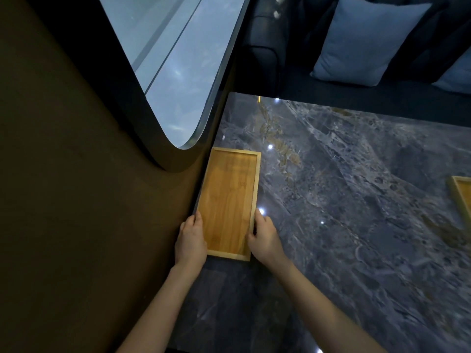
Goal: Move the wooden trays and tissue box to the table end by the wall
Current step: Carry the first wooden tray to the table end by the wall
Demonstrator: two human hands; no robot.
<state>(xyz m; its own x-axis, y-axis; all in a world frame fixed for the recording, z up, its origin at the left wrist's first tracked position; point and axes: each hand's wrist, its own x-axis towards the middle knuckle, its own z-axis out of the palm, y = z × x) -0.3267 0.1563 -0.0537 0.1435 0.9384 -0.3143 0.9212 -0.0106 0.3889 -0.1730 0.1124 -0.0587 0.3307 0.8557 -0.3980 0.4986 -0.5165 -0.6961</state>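
Observation:
An empty wooden tray (230, 197) lies flat on the grey marble table (344, 200), its long left side against the brown wall (89, 200). My left hand (191, 238) grips the tray's left rim near the front corner, squeezed between tray and wall. On the right rim, near the front corner, my right hand (265, 235) holds on with its fingers curled over the edge. A second wooden tray (462, 197) shows partly at the right edge of the view, lying on the same table. No tissue box is in view.
A rounded window (175, 59) is set in the wall above the tray. Beyond the table's far edge stands a dark sofa (265, 59) with a blue-grey cushion (364, 42).

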